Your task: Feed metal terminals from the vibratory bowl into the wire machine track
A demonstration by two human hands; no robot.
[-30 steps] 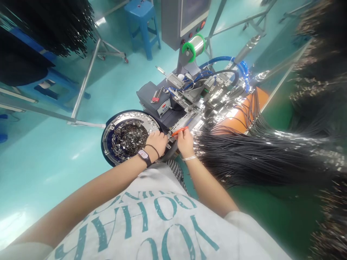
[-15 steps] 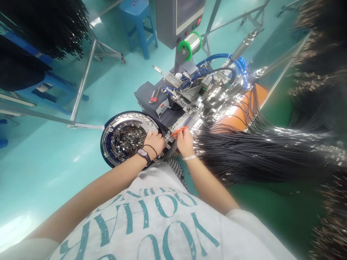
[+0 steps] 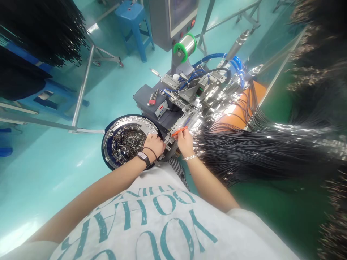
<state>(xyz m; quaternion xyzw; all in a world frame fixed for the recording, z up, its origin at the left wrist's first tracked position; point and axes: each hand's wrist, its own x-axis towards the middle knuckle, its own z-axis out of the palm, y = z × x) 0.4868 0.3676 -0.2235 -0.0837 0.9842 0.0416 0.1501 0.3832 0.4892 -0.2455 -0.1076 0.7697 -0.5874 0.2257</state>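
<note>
Black cables [image 3: 230,155] spread right of a round bowl [image 3: 130,119] of metal parts, probably set close to feed the rail [image 3: 183,119]. The left hand [image 3: 155,143] is at the rim, grip unclear; the right hand [image 3: 185,142] pinches an orange tool [image 3: 179,131] beside the rail, apparently for control.

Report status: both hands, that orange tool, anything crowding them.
Right hand pinching orange tool. Left hand at edge of round bowl, grip unclear. Black cables bunched close beside right hand.
</note>
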